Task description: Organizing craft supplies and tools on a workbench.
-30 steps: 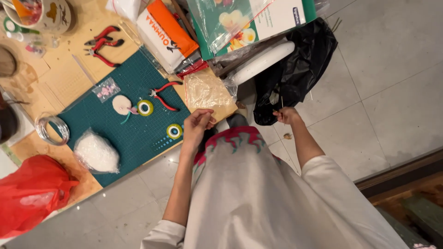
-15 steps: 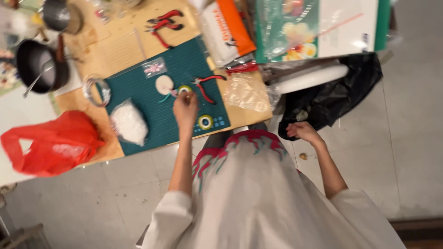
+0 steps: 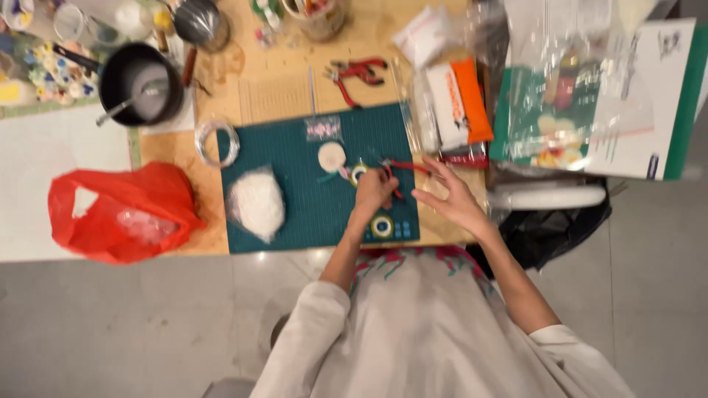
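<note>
The left hand [image 3: 375, 190] has closed over the red-handled pliers [image 3: 402, 168] on the green cutting mat [image 3: 295, 206], where half a second ago it only touched the yellow-ringed disc [image 3: 358, 172]. The right hand [image 3: 450, 199] has swung in from the black bag [image 3: 549, 228], fingers spread and empty. An orange-and-white packet [image 3: 461, 99] lies just right of the mat.

left hand [image 3: 374, 190] is curled into a loose fist, knuckles up, forearm bare and reaching forward from a white sleeve. right hand [image 3: 450, 199] is spread open, fingers [image 3: 426, 171] splayed and pointing left, its forearm angled in from the right.
</note>
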